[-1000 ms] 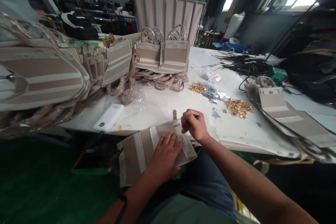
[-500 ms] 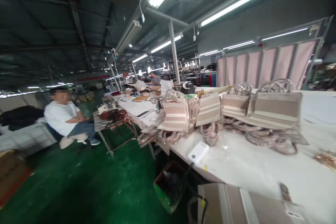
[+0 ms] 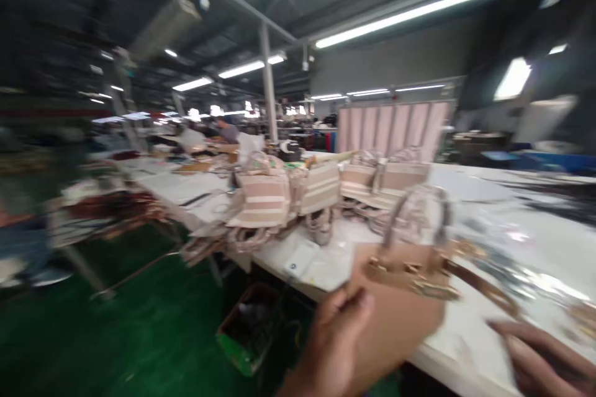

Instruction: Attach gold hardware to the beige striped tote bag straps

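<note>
A tan handbag point(image 3: 395, 310) with gold-coloured hardware and two looped, wrapped handles point(image 3: 444, 217) is held up at the table's near edge. My left hand point(image 3: 335, 335) grips its left side, thumb over the front panel. A brown strap point(image 3: 484, 288) stretches from the bag's upper right. Just beyond the strap's end, at the lower right, is my right hand point(image 3: 542, 353). Its fingers point left, somewhat apart, and I see nothing in them. Motion blur softens both hands and the bag.
Striped bag pieces with wrapped handles point(image 3: 265, 198) stand in a row on the white table point(image 3: 470, 347). A white device point(image 3: 300, 257) lies at its edge, above a floor box point(image 3: 246, 329). Clear plastic and metal parts point(image 3: 516, 273) lie right. A seated person shows partly at left.
My view has swung right. Both my hands and the tan handbag have come into view; the striped piece at the bottom edge is gone from sight.
</note>
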`<state>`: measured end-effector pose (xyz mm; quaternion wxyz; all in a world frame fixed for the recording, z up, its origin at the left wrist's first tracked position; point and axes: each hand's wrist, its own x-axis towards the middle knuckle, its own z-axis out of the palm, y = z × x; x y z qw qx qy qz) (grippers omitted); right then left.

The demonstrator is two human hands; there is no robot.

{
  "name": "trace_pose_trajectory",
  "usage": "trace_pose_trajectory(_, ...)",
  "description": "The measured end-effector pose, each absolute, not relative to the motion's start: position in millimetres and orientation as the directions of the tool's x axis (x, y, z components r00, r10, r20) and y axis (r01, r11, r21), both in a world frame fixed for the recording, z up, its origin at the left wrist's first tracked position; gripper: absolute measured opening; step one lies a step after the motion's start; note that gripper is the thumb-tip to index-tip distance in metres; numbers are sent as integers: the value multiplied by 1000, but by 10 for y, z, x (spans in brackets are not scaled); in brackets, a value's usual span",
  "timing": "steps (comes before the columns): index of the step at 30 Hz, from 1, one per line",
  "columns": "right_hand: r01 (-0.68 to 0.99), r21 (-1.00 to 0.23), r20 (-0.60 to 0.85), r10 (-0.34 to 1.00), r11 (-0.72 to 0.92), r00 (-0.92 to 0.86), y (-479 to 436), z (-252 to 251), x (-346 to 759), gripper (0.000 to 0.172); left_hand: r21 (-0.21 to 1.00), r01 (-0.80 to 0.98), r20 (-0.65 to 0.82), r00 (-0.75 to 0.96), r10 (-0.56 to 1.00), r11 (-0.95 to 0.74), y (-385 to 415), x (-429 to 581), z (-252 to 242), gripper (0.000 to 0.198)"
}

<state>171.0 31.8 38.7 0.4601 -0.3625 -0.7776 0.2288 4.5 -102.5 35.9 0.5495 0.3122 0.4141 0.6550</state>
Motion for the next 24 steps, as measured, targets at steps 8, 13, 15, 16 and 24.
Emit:
trace_pose_trajectory(8, 156, -898, 371, 900, 411, -230, 440, 633, 2376, 47, 802, -580, -190, -474, 860, -142, -371, -132, -3, 45)
trace_pose_trajectory(13, 28, -942, 322, 924, 335, -204, 522, 597, 2212, 50, 710, -699, -305, -193, 932, 88, -358, -90, -4, 59)
trace_pose_trajectory(15, 31, -939, 330, 923, 343, -197, 502, 564, 2230, 48, 693, -709, -309, -124, 943, 133, -329, -91, 11, 66)
trace_pose_trajectory(16, 41, -936, 336, 922, 349, -191, 495, 550, 2242, 47, 697, -704, -302, -112, 947, 139, -308, -92, 13, 67)
trace_pose_trajectory(24, 116, -968, 217, 975, 222, -48, 566, 414, 2296, 60, 909, -416, -96, -284, 954, -32, -84, 13, 18, 75)
